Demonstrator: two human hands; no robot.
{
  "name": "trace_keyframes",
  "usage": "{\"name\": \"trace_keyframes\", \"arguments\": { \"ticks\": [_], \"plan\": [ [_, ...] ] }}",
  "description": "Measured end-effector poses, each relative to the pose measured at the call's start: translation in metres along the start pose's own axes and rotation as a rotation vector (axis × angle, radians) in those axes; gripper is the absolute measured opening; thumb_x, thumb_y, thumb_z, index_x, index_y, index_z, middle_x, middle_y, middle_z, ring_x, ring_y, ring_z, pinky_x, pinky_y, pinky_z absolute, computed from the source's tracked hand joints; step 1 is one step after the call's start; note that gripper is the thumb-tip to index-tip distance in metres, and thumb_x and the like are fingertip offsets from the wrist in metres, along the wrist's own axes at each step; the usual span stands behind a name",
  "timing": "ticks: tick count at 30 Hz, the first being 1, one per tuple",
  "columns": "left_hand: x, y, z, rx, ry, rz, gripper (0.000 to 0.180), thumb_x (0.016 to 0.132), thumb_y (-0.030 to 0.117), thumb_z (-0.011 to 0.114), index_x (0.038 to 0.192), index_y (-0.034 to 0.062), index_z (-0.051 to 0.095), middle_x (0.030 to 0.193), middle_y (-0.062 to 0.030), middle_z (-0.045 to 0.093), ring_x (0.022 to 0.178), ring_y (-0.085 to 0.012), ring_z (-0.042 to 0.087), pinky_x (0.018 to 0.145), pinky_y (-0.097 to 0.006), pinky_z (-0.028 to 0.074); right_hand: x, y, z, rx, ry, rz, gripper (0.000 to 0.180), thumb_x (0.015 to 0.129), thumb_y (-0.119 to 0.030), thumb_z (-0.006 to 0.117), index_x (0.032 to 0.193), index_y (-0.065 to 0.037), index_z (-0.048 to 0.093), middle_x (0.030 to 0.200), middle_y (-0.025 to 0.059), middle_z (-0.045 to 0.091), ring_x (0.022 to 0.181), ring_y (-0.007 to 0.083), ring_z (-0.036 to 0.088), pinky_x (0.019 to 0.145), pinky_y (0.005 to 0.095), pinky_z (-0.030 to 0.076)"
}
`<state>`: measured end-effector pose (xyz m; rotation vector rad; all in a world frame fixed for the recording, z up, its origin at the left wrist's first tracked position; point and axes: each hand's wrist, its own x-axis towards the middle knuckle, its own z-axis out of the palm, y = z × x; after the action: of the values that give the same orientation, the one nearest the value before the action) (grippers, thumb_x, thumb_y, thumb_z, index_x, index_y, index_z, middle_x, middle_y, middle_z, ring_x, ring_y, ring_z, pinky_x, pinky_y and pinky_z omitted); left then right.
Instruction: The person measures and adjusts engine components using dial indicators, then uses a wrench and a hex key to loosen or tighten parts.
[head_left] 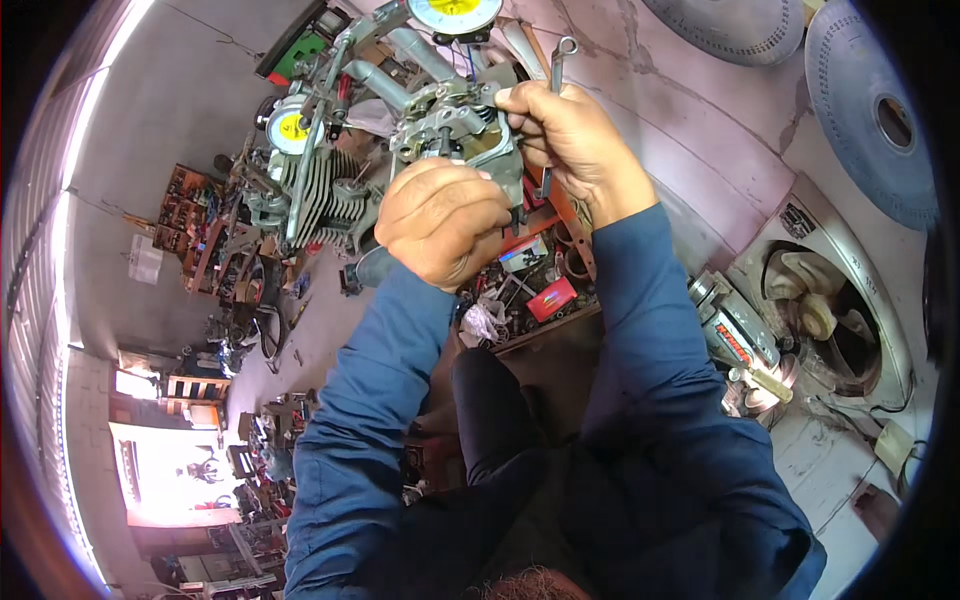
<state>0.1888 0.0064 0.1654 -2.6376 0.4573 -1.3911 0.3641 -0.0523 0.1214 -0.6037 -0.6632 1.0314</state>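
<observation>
In front of me is a metal cylinder head [492,150] with rocker-arm-like parts on top. My left hand [445,222] is closed in a fist at its near side, and a short dark shaft [446,141] shows just beyond the knuckles. What the fist holds is hidden. At the head's right edge, my right hand [580,135] has its thumb and forefinger pressed near the metal. A ring-ended wrench [557,68] runs through that hand, its ring sticking up past the fingers and its other end showing below them.
Two dial gauges, one white-and-yellow [291,131] and one at the top edge [455,8], stand on rods by the head. A finned cylinder [325,190] lies to the left. Below sits an open drawer with a red box [551,299]. A fan [815,318] is at right.
</observation>
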Motion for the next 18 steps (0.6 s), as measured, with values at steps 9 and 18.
{"name": "trace_keyframes", "arguments": {
  "ticks": [9,18],
  "plan": [
    [-0.003,-0.002,0.002,-0.028,0.015,-0.005,0.027,0.06,-0.005,0.074,0.075,0.015,0.063,0.077,0.0012,0.071,0.076,-0.0212,0.07,0.074,-0.036,0.056,0.001,0.002,0.001,-0.031,0.007,0.005,0.017,0.092,-0.022,0.071,0.081,-0.012,0.063,0.065,-0.0091,0.05,0.047,0.0009,0.033,0.044,0.0209,0.023],
    [0.0,-0.005,0.003,-0.056,-0.004,0.028,0.022,0.061,-0.006,0.069,0.071,0.0129,0.063,0.074,-0.0012,0.07,0.07,-0.0208,0.069,0.068,-0.034,0.056,0.0,0.003,-0.001,-0.025,-0.011,-0.03,0.017,0.089,-0.021,0.072,0.085,-0.004,0.069,0.069,-0.0048,0.057,0.048,0.0017,0.036,0.043,0.022,0.022]
  ]
}}
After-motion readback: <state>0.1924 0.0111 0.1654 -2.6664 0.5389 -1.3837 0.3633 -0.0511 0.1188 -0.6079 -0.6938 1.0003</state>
